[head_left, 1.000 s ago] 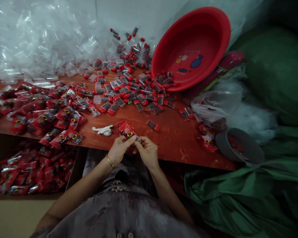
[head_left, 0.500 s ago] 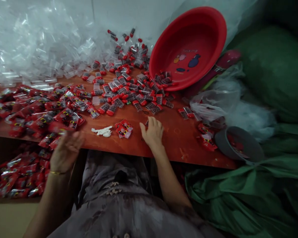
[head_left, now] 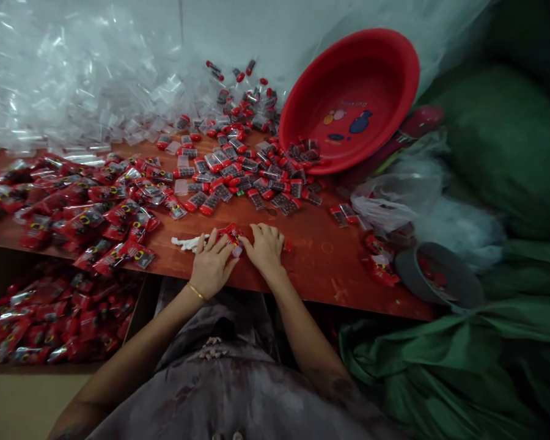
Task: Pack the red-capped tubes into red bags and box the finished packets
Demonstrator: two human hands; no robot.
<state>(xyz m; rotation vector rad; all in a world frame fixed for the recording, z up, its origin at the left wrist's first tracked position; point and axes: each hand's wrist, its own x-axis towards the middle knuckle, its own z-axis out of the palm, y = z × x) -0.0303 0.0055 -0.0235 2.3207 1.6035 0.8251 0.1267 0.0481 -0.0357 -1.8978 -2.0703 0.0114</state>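
A small stack of printed red plastic packets (head_left: 233, 233) lies near the table's front edge. From the left, my left hand (head_left: 213, 264) reaches over it, fingers spread and fingertips on the packets. On the other side my right hand (head_left: 266, 249) rests with curled fingers, its thumb touching the packets. A red end (head_left: 287, 245), like the cap of a small clear case, sticks out beside the right palm; the rest is hidden under the hand. White crumpled finger covers or cloth (head_left: 183, 243) lie partly behind my left hand.
Red-capped clear cases (head_left: 229, 165) with dark contents heap up behind, spilling from a tilted red basin (head_left: 297, 91). Filled red packets (head_left: 82, 208) pile at left, more in a box (head_left: 64, 318) below. Clear plastic sleeves (head_left: 73, 73) stand behind. A grey bowl (head_left: 407, 275) sits right.
My left hand has moved right from the filled packets to the small stack. My right hand has shifted slightly left to meet it. A filled packet now lies at the pile's front edge.
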